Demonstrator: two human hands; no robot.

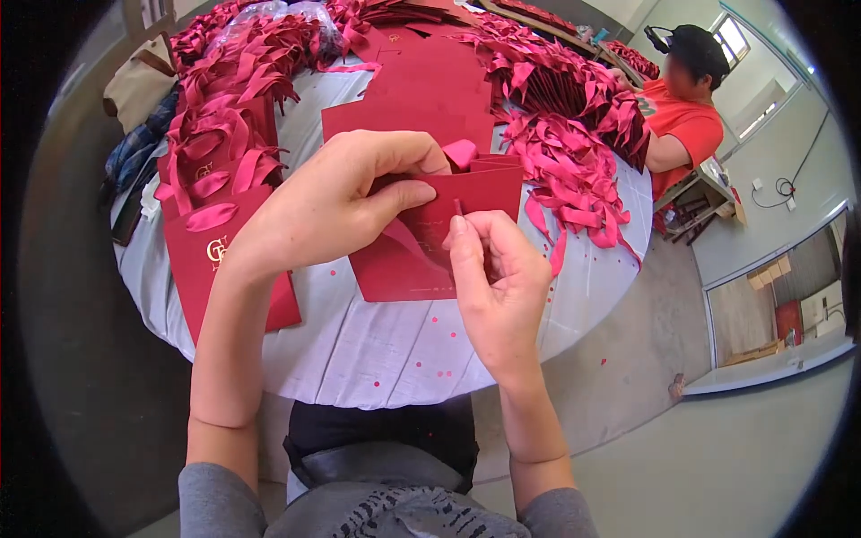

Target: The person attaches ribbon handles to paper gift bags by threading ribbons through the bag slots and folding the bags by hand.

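Both hands pinch what I watch: left hand [332, 202] grips the red bag [448, 233] between them, right hand [493, 278] nips its ribbon [462, 152]; I fear card tearing from hard tugging

red bags with ribbons [224, 170], pink ribbon heap [574, 152] (tangled), seated person [682, 117]

Both hands pinch a red paper bag [448, 224] over the white table [377, 350]: left hand [332, 202] at ten o'clock, right hand [498, 287] at four (pink ribbon [462, 152] poking out on top).
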